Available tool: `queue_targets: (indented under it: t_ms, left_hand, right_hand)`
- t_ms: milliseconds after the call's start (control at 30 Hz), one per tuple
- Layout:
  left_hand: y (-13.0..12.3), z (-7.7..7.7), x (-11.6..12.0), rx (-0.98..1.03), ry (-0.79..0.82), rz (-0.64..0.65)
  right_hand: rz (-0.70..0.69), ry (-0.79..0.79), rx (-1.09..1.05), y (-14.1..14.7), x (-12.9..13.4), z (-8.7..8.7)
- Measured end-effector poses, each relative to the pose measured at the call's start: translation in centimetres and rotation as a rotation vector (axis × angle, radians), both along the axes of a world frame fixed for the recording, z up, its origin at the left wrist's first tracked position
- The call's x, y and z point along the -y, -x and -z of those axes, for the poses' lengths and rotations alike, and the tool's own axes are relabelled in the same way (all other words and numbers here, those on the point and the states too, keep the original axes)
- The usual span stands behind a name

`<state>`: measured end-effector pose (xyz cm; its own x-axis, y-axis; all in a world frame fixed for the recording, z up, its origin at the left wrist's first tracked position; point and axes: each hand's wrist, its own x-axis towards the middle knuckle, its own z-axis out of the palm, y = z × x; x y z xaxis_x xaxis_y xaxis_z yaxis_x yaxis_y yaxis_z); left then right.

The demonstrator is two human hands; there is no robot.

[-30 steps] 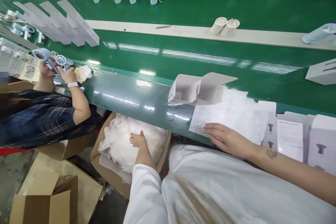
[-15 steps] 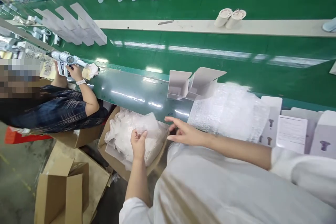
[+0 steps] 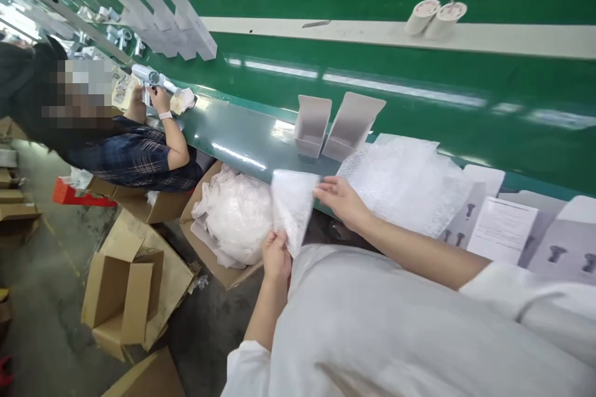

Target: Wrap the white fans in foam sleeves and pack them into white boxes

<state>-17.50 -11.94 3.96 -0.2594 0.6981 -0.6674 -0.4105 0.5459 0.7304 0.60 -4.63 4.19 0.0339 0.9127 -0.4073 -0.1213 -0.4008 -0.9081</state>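
A white bubble-wrap bag [image 3: 292,201] is held up in front of me at the bench edge. My left hand [image 3: 276,258] pinches its lower corner, with the fingers closed. At its upper right edge, the fingertips of my right hand [image 3: 345,203] close on the plastic. To the left, a cardboard box [image 3: 229,278] is heaped with thin white plastic bags [image 3: 239,214]. A spread stack of bubble-wrap bags [image 3: 405,177] lies on the bench beyond my right forearm.
Two open grey-white boxes [image 3: 311,127] stand on the bench [image 3: 233,127]. Printed boxes [image 3: 565,248] and a paper sheet [image 3: 503,229] lie at right. A co-worker [image 3: 130,149] sits at left, handling a pale blue device [image 3: 148,75]. An open carton [image 3: 114,298] lies on the floor.
My left hand has lifted the bag away from the heap, rightward and upright. My right hand, spread and apart from it before, now grips its edge. The view has shifted.
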Motion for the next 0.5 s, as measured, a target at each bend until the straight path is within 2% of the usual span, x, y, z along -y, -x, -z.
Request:
queue_targets:
  t_ms: [67, 100, 167, 200, 233, 300, 400, 433, 500]
  left_hand:
    - [0.5, 0.0, 0.1, -0.04, 0.071, -0.09]
    - [0.8, 0.2, 0.1, -0.045, 0.093, -0.076]
    - [1.1, 0.6, 0.2, -0.028, 0.086, 0.029]
    - [1.3, 0.8, 0.3, -0.015, 0.07, 0.09]
    - [1.5, 1.0, 0.3, -0.014, 0.052, 0.142]
    - [2.6, 1.1, 0.4, -0.116, 0.004, 0.194]
    - [5.2, 0.5, -0.3, -0.495, -0.168, 0.262]
    - [6.1, 0.2, -0.8, -0.586, -0.255, 0.339]
    - [7.8, -0.3, -1.7, -0.611, -0.396, 0.554]
  right_hand:
    - [-0.194, -0.249, 0.282, -0.2, 1.7, 0.1]
    - [-0.351, -0.394, 0.362, -0.1, 2.5, 0.1]
    - [-0.677, -0.603, 0.406, 0.7, 3.6, 0.2]
    - [-0.771, -0.634, 0.41, 1.3, 3.7, 0.3]
    - [-0.805, -0.629, 0.412, 1.9, 3.7, 0.6]
    - [-0.769, -0.591, 0.399, 3.1, 3.1, 1.3]
    - [-0.712, -0.573, 0.329, 4.4, 2.0, 2.0]
    - [-0.71, -0.553, 0.304, 4.9, 1.8, 1.9]
    - [-0.671, -0.478, 0.275, 5.8, 1.5, 1.6]
